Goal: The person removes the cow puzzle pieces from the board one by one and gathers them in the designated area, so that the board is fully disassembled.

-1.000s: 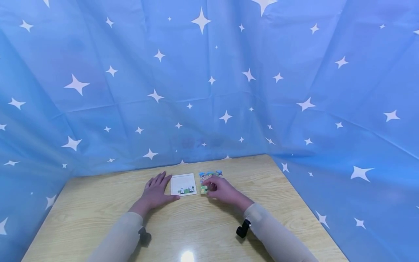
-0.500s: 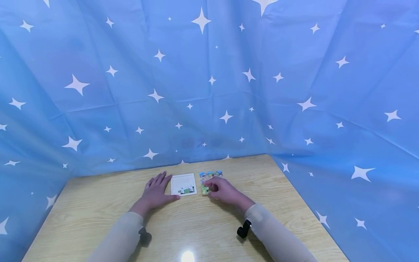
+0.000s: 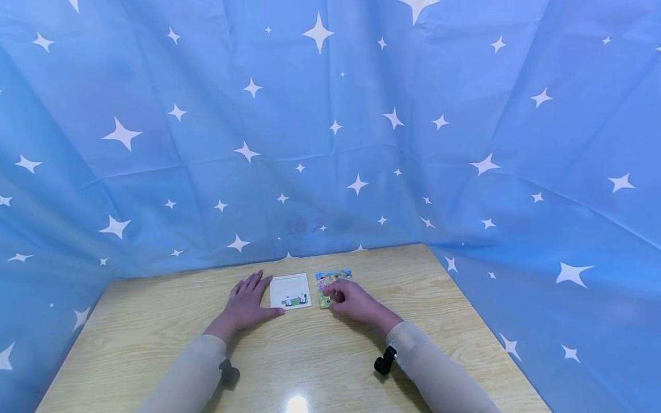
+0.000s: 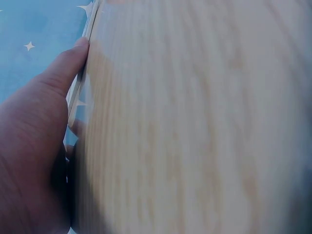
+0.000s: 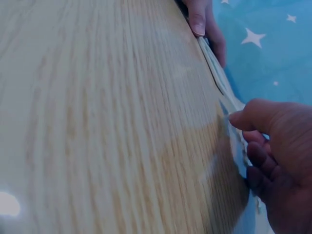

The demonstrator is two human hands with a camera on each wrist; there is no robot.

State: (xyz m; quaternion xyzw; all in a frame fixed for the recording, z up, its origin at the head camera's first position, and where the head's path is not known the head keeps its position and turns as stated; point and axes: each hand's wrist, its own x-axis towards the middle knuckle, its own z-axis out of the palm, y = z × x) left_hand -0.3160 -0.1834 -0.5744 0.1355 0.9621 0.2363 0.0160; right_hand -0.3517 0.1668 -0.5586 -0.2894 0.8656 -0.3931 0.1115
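A white square puzzle tray (image 3: 290, 287) lies on the table, a few green-and-white pieces fitted along its near edge. My left hand (image 3: 248, 302) rests at the tray's left side, fingers spread and thumb (image 4: 68, 66) at its near corner. To the tray's right lie several colourful jigsaw pieces (image 3: 333, 275). My right hand (image 3: 356, 302) is over them with curled fingers, pinching a green jigsaw piece (image 3: 324, 302) between thumb and index finger at the near end of the group. Its palm and fingers hide part of the pieces.
The wood-grain table (image 3: 310, 355) reaches back to a blue curtain (image 3: 330, 143) with white stars. A bright light reflection shows on the tabletop near its front. Black wrist cameras (image 3: 384, 361) sit at the sleeves.
The green jigsaw piece under my right fingers has slid slightly toward me and to the right, parting from the other pieces. My left hand and the tray stay in place.
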